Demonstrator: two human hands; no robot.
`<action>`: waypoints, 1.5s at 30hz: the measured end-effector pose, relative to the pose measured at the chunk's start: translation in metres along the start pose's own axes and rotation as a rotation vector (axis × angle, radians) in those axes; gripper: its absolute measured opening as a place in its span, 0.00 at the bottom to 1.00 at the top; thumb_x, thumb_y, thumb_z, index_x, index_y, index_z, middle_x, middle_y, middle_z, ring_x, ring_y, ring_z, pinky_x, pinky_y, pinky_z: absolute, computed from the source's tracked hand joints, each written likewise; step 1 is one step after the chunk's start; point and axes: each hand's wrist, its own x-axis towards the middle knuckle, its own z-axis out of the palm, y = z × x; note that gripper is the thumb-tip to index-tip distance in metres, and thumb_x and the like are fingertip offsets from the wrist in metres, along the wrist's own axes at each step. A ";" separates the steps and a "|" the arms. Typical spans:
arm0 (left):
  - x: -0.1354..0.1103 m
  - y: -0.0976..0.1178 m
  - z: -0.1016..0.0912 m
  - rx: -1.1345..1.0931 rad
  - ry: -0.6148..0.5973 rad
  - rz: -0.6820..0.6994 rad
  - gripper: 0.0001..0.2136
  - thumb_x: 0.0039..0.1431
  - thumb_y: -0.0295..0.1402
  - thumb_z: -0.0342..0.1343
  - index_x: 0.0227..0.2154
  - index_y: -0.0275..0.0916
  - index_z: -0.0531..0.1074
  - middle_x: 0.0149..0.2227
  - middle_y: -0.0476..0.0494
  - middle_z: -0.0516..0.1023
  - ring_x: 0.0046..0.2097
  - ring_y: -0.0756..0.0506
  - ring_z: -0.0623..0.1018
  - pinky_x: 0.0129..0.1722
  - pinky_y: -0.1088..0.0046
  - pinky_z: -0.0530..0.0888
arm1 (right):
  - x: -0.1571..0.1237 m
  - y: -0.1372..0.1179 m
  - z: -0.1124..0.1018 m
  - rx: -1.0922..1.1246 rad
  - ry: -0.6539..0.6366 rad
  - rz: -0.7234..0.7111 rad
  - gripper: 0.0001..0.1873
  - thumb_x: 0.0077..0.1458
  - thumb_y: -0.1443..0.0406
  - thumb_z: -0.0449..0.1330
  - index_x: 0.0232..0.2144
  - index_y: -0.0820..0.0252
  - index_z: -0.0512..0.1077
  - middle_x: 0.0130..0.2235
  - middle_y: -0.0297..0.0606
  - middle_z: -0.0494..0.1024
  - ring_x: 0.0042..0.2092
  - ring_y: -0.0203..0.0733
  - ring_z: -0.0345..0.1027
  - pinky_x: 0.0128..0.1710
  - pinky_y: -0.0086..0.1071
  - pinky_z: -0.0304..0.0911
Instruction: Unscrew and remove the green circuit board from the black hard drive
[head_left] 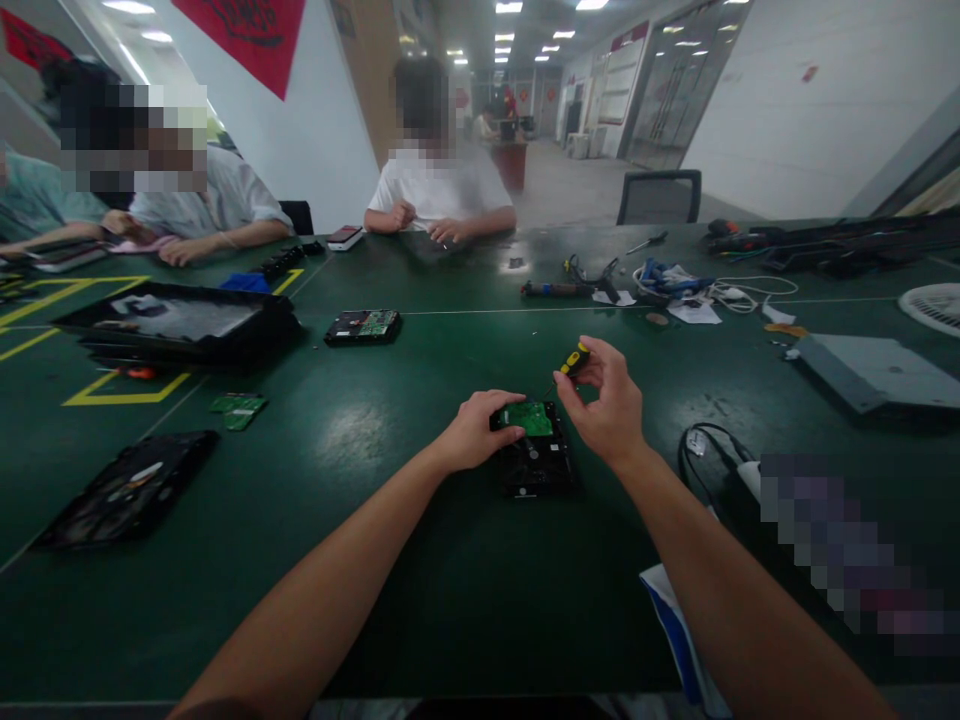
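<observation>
A black hard drive with a green circuit board lies flat on the table in front of me. My left hand grips its left edge, thumb across the near side of the board and fingers at the far side. In my right hand, thumb and fingers close around a small yellow-and-black screwdriver. It is tilted, its shaft pointing down toward the drive's far right corner. Whether the tip touches a screw is too small to tell.
Another hard drive lies farther off. Stacked black trays, loose green boards and a black casing are on the left. A grey metal box and cables lie right. Co-workers sit across the table.
</observation>
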 end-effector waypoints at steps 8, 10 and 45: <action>0.001 -0.001 0.001 -0.005 0.020 0.046 0.23 0.62 0.37 0.63 0.60 0.49 0.71 0.60 0.43 0.75 0.61 0.37 0.72 0.63 0.49 0.66 | 0.000 -0.001 0.001 -0.009 -0.004 -0.023 0.30 0.60 0.63 0.64 0.63 0.50 0.62 0.53 0.43 0.76 0.39 0.42 0.78 0.43 0.42 0.79; 0.001 -0.001 0.001 -0.001 0.017 0.051 0.23 0.62 0.36 0.63 0.60 0.49 0.72 0.60 0.43 0.75 0.61 0.37 0.72 0.64 0.50 0.65 | 0.001 -0.001 0.000 -0.015 -0.013 -0.033 0.30 0.60 0.63 0.65 0.63 0.49 0.62 0.53 0.42 0.76 0.39 0.43 0.78 0.43 0.43 0.79; 0.000 -0.001 0.002 -0.006 0.020 0.054 0.15 0.63 0.36 0.63 0.52 0.49 0.77 0.59 0.44 0.76 0.61 0.38 0.73 0.64 0.49 0.65 | 0.001 -0.007 0.002 -0.009 -0.045 -0.084 0.32 0.62 0.65 0.61 0.65 0.48 0.58 0.56 0.44 0.75 0.46 0.48 0.77 0.49 0.48 0.76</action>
